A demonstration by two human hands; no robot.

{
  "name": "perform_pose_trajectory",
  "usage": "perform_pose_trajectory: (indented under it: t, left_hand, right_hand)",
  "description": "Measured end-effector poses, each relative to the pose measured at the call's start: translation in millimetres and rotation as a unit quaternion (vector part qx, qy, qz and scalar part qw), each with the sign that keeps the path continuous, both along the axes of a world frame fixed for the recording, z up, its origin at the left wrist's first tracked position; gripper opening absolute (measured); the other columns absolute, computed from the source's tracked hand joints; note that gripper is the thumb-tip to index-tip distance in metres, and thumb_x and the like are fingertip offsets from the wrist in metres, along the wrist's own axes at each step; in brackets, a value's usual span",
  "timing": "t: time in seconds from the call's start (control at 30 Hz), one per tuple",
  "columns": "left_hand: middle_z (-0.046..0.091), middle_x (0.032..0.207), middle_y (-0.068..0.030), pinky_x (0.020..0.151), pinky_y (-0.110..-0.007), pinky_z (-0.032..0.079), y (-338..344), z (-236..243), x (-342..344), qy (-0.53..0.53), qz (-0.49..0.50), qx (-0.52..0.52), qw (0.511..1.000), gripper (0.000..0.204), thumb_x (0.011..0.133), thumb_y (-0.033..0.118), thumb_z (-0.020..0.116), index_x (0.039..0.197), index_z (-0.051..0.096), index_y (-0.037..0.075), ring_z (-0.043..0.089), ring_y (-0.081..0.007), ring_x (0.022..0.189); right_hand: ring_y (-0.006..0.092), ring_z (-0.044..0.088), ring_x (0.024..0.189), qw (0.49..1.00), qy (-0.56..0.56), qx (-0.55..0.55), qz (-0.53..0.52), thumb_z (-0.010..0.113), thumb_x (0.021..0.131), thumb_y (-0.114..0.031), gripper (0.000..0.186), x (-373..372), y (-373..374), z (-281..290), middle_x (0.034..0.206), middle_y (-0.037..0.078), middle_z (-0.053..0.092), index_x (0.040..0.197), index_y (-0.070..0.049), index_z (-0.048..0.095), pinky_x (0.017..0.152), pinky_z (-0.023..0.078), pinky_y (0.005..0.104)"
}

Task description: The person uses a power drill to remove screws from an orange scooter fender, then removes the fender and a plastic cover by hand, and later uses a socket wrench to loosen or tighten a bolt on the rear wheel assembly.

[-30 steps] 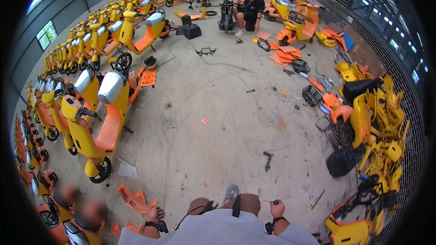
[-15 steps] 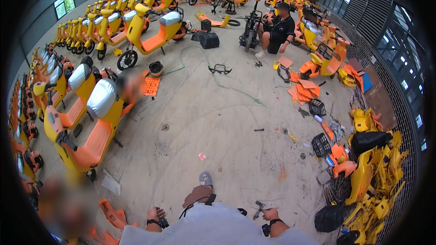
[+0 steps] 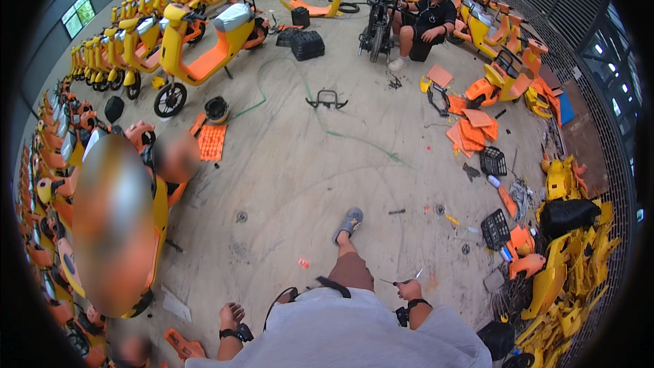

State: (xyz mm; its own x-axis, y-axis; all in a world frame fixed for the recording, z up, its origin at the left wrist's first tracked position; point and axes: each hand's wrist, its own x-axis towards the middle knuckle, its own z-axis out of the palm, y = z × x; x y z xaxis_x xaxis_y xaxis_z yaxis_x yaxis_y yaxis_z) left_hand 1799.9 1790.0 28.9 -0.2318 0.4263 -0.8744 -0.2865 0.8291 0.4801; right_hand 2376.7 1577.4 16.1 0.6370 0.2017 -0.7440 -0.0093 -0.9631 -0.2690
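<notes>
From where I'm standing, the right hand (image 3: 410, 290), at about two o'clock, is closed round what looks like a thin screwdriver (image 3: 390, 282), its shaft pointing toward ten, close to the wearer's leg (image 3: 352, 274) — one stumble could jab it in. The left hand (image 3: 231, 314), around ten o'clock, hangs bare with fingers loosely curled, near an orange plastic panel (image 3: 182, 343) at nine. Out at twelve, the green cord (image 3: 364, 144) and black metal bracket (image 3: 327, 100) could catch the grey clog (image 3: 350, 223) — if eyes stray.
</notes>
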Motion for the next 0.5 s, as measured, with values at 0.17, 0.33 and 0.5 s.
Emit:
perform_pose_trajectory:
  t: [0.17,0.33,0.5]
  left_hand:
    - [0.056,0.083,-0.0127,0.059,-0.040,0.049,84.2,-27.5,90.3,-0.002,0.084,-0.041,0.996,0.023,0.082,0.016,0.045,0.098,0.048,0.000,0.055,-0.0268,0.067]
    - [0.057,0.093,-0.0164,0.065,-0.039,0.050,209.5,-3.1,226.3,-0.014,0.016,-0.027,0.999,0.030,0.085,0.020,0.045,0.105,0.047,-0.002,0.058,-0.0286,0.074]
    - [0.057,0.097,-0.0167,0.066,-0.036,0.050,331.9,33.9,341.2,-0.065,-0.036,0.067,0.995,0.037,0.085,0.022,0.046,0.112,0.045,-0.004,0.059,-0.0268,0.076]
  right_hand:
    - [0.0176,0.062,0.052,0.999,-0.036,0.029,0.014,0.060,0.073,-0.020,0.026,122.1,125.2,-17.0,0.063,0.011,0.064,0.078,0.004,0.065,0.051,0.049,0.0290]
    - [0.0209,0.064,0.057,0.987,-0.155,0.028,0.033,0.064,0.069,-0.026,0.029,270.2,241.1,-16.7,0.067,0.012,0.065,0.077,0.002,0.066,0.058,0.051,0.0320]
    - [0.0297,0.063,0.076,0.950,-0.295,0.050,0.089,0.067,0.066,-0.029,0.029,384.1,392.6,60.9,0.077,0.015,0.065,0.080,-0.004,0.067,0.068,0.050,0.0379]
